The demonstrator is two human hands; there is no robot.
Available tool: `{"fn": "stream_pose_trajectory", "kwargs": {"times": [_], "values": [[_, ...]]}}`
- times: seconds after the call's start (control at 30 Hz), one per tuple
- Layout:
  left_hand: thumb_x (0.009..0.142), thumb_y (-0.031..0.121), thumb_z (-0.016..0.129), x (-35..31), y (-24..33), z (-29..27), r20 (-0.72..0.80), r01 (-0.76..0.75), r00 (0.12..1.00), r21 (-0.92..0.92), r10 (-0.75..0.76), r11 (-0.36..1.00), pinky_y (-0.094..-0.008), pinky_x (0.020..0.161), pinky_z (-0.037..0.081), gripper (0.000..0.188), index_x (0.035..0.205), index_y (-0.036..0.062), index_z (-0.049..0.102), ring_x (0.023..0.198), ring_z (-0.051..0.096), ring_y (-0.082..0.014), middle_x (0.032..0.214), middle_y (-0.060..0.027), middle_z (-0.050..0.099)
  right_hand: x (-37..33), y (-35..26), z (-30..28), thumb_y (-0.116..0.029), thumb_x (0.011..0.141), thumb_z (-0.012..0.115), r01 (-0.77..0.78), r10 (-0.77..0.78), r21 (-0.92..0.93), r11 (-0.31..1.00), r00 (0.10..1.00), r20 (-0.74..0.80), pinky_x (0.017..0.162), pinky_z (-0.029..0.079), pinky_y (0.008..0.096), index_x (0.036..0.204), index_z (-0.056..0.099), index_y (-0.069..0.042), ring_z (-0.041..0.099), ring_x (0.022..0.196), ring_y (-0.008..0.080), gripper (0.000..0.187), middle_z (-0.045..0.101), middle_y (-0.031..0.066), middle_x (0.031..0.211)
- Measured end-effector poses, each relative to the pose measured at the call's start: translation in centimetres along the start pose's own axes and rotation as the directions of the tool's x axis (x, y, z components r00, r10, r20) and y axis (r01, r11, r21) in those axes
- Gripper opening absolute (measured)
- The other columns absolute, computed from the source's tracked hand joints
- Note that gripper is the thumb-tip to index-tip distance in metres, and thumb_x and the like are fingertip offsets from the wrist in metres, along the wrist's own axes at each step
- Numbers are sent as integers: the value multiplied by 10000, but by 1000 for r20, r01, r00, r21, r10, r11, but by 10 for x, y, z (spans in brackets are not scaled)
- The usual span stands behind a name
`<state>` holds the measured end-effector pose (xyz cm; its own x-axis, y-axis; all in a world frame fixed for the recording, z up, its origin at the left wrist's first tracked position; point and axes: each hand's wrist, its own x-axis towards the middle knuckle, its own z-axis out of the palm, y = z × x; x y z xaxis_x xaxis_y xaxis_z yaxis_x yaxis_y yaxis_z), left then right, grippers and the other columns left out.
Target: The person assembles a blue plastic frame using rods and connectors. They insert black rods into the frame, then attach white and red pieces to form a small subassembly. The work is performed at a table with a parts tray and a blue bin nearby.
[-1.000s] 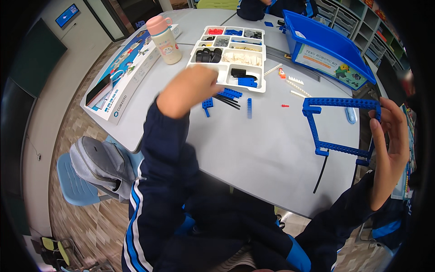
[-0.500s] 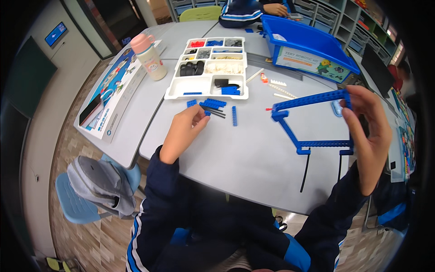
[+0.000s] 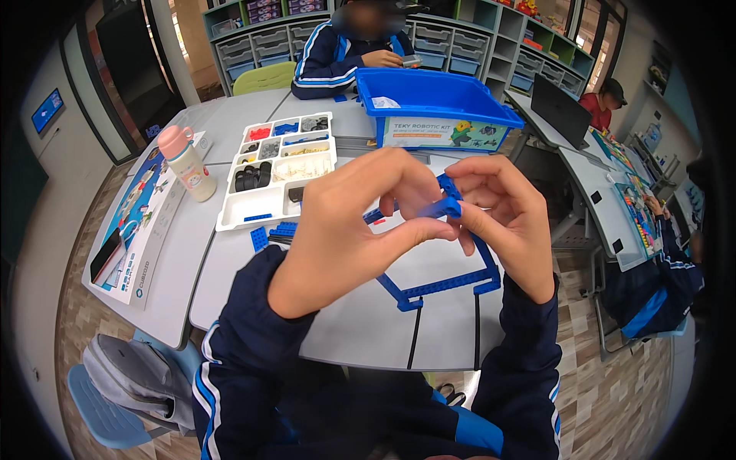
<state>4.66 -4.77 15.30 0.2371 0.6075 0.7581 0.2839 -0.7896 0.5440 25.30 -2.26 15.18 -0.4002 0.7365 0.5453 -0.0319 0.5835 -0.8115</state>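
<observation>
Both my hands meet over the table at the top corner of a blue beam frame [image 3: 452, 285] built from plastic construction pieces. My right hand [image 3: 510, 218] is closed round that corner. My left hand [image 3: 349, 226] pinches a blue building piece [image 3: 441, 208] against it; the fingers partly hide how the two join. From the frame's lower corners hang two black axles [image 3: 415, 337]. Beyond my left wrist, loose blue bricks [image 3: 261, 238] lie beside a white sorting tray [image 3: 230, 218] of red, blue, grey, black and white parts, partly covered by my hand.
A large blue bin [image 3: 437, 100] stands at the back, with a person [image 3: 337, 54] seated behind it. On the left are a pink-capped bottle [image 3: 190, 169], a flat box [image 3: 146, 261] and a phone [image 3: 107, 253]. A grey backpack [image 3: 138, 376] rests on a chair.
My left hand has left the loose bricks and come up to the frame's corner. The frame and my right hand have moved left, in front of me. The view has tilted up and turned right.
</observation>
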Motion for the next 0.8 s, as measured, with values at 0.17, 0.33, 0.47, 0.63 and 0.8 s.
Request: {"fn": "stream_pose_trajectory", "kwargs": {"times": [0.17, 0.33, 0.47, 0.63, 0.8], "values": [[746, 99, 850, 1, -13, 7, -51, 4, 999, 48, -1, 999, -236, 623, 414, 245, 903, 44, 671, 737, 554, -98, 885, -19, 668, -1, -2, -1, -25, 935, 648, -112, 107, 174, 978, 994, 35, 511, 452, 201, 1178, 584, 48, 652, 735, 122, 262, 679, 132, 991], [730, 98, 847, -1, -17, 0, -49, -35, 998, 155, 43, 987, -246, 627, 398, 242, 891, 53, 672, 740, 525, -122, 891, -21, 665, -3, -4, 4, -60, 958, 628, -144, 138, 208, 968, 990, 42, 542, 453, 211, 1208, 583, 44, 643, 764, 120, 275, 675, 123, 987], [729, 101, 846, 0, -17, -2, -49, -48, 997, 168, 57, 985, -245, 624, 397, 241, 887, 46, 672, 728, 521, -125, 879, -26, 664, -2, -4, 3, -51, 947, 636, -164, 152, 225, 961, 986, 69, 556, 450, 216, 1230, 579, 48, 642, 793, 122, 305, 669, 127, 1014], [742, 95, 840, 1, -18, -2, -35, -18, 999, 69, 21, 997, -246, 628, 399, 227, 884, 40, 672, 751, 557, -111, 860, -29, 665, -1, -3, 5, -6, 887, 669, -181, 172, 248, 952, 983, 58, 531, 421, 206, 1239, 563, 78, 625, 764, 123, 377, 662, 146, 1022], [747, 91, 832, 0, -17, -6, 0, 11, 1000, -3, -11, 1000, -252, 638, 404, 223, 881, 38, 661, 751, 585, -116, 820, -26, 650, 0, -6, 3, 35, 863, 693, -201, 187, 331, 922, 980, 73, 527, 406, 199, 1272, 553, 103, 607, 749, 107, 437, 665, 149, 1022]]}}
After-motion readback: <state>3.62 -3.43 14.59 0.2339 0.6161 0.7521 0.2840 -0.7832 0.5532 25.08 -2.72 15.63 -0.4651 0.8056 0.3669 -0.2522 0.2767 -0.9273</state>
